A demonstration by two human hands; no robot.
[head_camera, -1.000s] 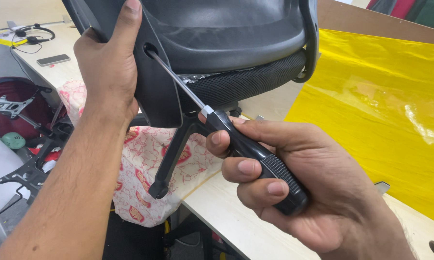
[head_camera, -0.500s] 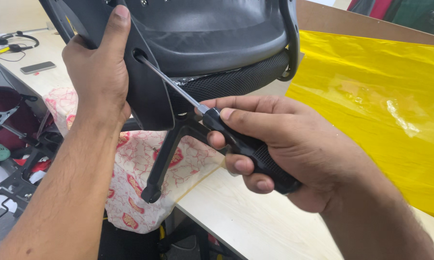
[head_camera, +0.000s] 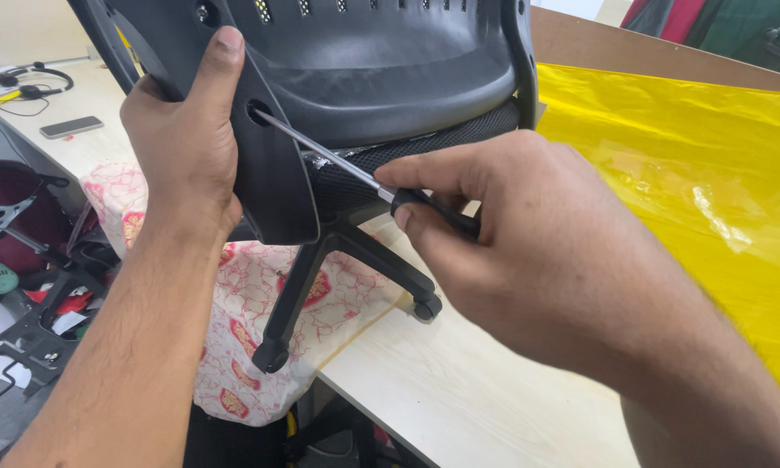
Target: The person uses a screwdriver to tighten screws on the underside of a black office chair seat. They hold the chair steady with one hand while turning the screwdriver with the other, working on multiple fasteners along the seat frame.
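Note:
A black office chair (head_camera: 381, 69) lies on a pale wooden table (head_camera: 459, 390), its wheeled base (head_camera: 320, 277) pointing toward me. My left hand (head_camera: 186, 143) grips the black plastic back support of the chair, thumb up along its edge. My right hand (head_camera: 528, 243) is closed around the black handle of a screwdriver (head_camera: 355, 169). The metal shaft slants up to the left and its tip sits in a round hole in the back support, just right of my left thumb.
A yellow plastic sheet (head_camera: 693, 173) covers the table's right side. A white cloth with red patterns (head_camera: 251, 321) hangs over the table edge under the chair base. A phone (head_camera: 71, 126) and a headset (head_camera: 26, 80) lie at the far left; black parts clutter the floor (head_camera: 17, 329).
My right hand has rolled over the screwdriver handle, palm now downward, and covers most of it. The view has moved closer; the shaft stays in the hole.

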